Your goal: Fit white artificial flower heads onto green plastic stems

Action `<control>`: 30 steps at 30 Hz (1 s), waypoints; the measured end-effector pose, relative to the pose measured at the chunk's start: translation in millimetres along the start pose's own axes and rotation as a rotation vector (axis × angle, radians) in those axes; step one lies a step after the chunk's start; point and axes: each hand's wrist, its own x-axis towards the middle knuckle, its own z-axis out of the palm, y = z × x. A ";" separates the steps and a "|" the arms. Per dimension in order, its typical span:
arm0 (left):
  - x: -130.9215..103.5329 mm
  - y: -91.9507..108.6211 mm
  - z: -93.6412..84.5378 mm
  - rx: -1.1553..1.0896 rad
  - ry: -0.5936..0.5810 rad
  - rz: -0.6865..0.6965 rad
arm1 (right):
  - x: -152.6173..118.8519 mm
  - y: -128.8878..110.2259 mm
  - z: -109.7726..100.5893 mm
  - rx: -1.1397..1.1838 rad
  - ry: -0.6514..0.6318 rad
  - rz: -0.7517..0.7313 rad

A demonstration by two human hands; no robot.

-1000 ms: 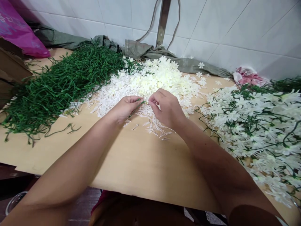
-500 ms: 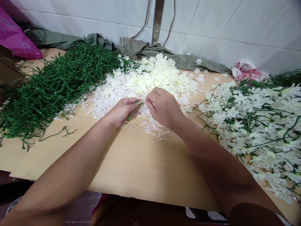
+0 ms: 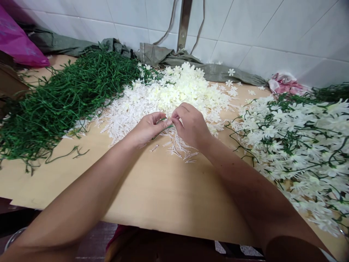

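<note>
My left hand (image 3: 145, 129) is closed on a thin green artificial flower stem (image 3: 156, 137), thumb pressed along it. Fingertips of my right hand (image 3: 192, 125) pinch together at the stem's tip, touching the left thumb. Whatever sits between the right fingers is hidden or too small to make out. Both hands are just above a heap of small white stick-like pieces (image 3: 120, 118). Loose white artificial blossoms (image 3: 188, 85) are piled right behind them.
A large heap of green stems (image 3: 68, 96) lies at the left. White flowers on green stems (image 3: 294, 145) spread over the right side. Behind are grey-green cloth (image 3: 226, 72), a pink-and-white cloth (image 3: 287, 84) and a tiled wall. A magenta bag (image 3: 21, 40) is at upper left.
My left hand has shifted slightly right, its thumb sliding forward along the stem to meet the right fingertips. My right hand has moved a little to the right; less of the stem shows.
</note>
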 end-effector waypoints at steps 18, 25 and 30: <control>5.3 -4.4 -5.4 0.252 0.258 0.205 | 3.7 1.5 -8.9 0.250 0.040 0.069; 6.5 -1.8 -2.4 0.285 0.195 0.191 | 5.3 0.7 -10.8 0.458 0.028 0.169; 6.8 2.0 -1.6 0.219 0.195 0.137 | 7.4 -1.8 -9.6 0.640 -0.002 0.312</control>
